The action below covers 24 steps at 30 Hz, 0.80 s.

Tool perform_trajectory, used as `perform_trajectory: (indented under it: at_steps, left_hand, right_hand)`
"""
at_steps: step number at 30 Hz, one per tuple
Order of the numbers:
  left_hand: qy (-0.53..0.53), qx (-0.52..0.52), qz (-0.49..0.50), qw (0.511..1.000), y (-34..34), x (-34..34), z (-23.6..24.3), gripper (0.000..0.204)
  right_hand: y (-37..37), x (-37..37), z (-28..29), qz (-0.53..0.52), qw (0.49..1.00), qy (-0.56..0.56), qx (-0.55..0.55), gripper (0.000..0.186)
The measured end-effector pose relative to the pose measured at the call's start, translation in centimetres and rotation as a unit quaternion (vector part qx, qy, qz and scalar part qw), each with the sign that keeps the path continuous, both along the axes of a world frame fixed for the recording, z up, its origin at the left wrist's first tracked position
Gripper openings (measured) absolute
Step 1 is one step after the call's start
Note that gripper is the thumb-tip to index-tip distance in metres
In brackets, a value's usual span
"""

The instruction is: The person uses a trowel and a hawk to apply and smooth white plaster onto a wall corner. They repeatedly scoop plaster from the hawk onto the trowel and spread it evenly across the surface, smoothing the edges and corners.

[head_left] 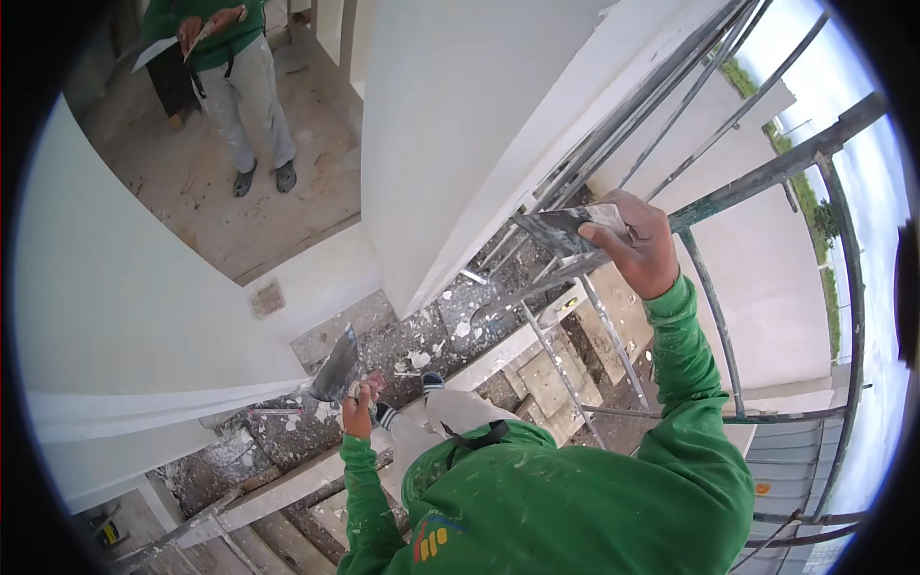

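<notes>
In my left hand (357, 410), closed around its handle, is a putty knife (337, 368) with a wide grey blade, held low near the bottom corner of the white wall. Up and to the right, my right hand (640, 243) grips a second flat metal blade, a wide putty knife (561, 230) smeared with white and dark residue. My thumb presses on its face, and its handle is hidden by the hand. This hand is right by a scaffold pipe (752, 182); whether it touches the pipe I cannot tell. The white wall edge (479, 220) stands between the two blades.
Another person (235, 96) in a green top stands through the opening at upper left, holding a flat sheet-like tool. Metal scaffold bars (853, 240) rise on my right. White debris litters the dark walkway (450, 316) below, beside boards (551, 383). A small vent (266, 299) marks the low wall.
</notes>
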<state>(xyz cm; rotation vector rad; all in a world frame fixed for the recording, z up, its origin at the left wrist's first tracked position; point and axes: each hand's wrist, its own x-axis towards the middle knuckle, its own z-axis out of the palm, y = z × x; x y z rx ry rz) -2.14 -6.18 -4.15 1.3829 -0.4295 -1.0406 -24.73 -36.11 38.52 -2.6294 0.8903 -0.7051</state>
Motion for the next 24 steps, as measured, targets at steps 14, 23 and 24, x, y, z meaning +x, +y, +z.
perform_trajectory:
  at_steps: [14, 23, 24]
  left_hand:
    - [-0.041, -0.029, 0.039, 0.998, 1.9, 0.1, -4.0, 0.028]
    - [-0.018, -0.007, 0.014, 1.0, 1.3, -2.2, -4.7, 0.032]
    - [-0.017, -0.011, 0.026, 0.999, 1.2, -2.3, -5.1, 0.031]
  right_hand:
    - [4.3, 8.8, 40.6, 0.14, 0.679, 0.131, -0.709, 0.019]
    - [1.8, 10.2, 37.7, 0.122, 0.583, 0.395, -0.699, 0.036]
    - [1.4, 10.0, 38.0, 0.126, 0.576, 0.398, -0.703, 0.035]
